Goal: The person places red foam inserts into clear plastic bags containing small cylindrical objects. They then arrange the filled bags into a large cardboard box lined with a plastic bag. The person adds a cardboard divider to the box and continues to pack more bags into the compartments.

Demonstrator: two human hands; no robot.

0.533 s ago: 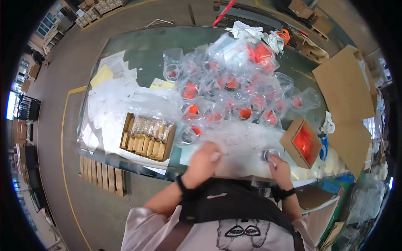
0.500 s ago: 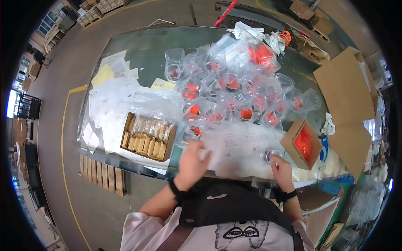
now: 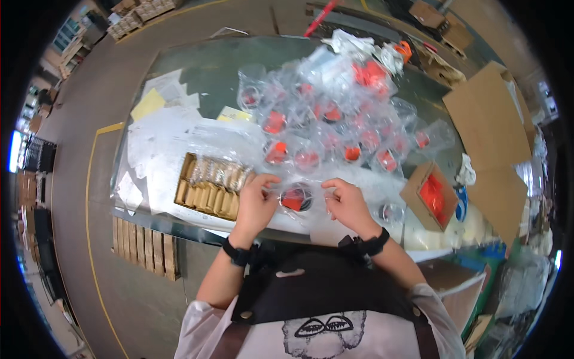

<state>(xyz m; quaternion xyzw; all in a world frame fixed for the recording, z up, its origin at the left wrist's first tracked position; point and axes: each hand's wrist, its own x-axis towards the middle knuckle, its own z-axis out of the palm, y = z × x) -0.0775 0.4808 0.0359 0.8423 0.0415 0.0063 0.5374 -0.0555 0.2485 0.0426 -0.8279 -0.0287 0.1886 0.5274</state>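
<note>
In front of me lies a clear plastic bag (image 3: 307, 210) with a dark-rimmed round part and a red piece (image 3: 292, 199) inside. My left hand (image 3: 257, 202) pinches the bag's left side with closed fingers. On its right side my right hand (image 3: 348, 206) pinches the plastic too. A clear round part (image 3: 391, 213) rests on the table beyond my right hand. Just left of my left hand stands a cardboard box (image 3: 206, 210) holding rows of small brown packets and bubble-wrapped pieces. Further back spreads a pile of clear bags (image 3: 335, 140) with red pieces in them.
A small open carton (image 3: 414, 197) with red pieces stands to the right, beside blue-handled scissors or a similar tool (image 3: 461, 201). Behind it is a large open cardboard box (image 3: 487, 113). Paper sheets (image 3: 161, 140) cover the table's left part. A wooden pallet (image 3: 145, 247) lies on the floor.
My right hand has let go of the clear round part and moved left to the bag. My left hand has shifted slightly left. A bag with a red piece now lies between both hands.
</note>
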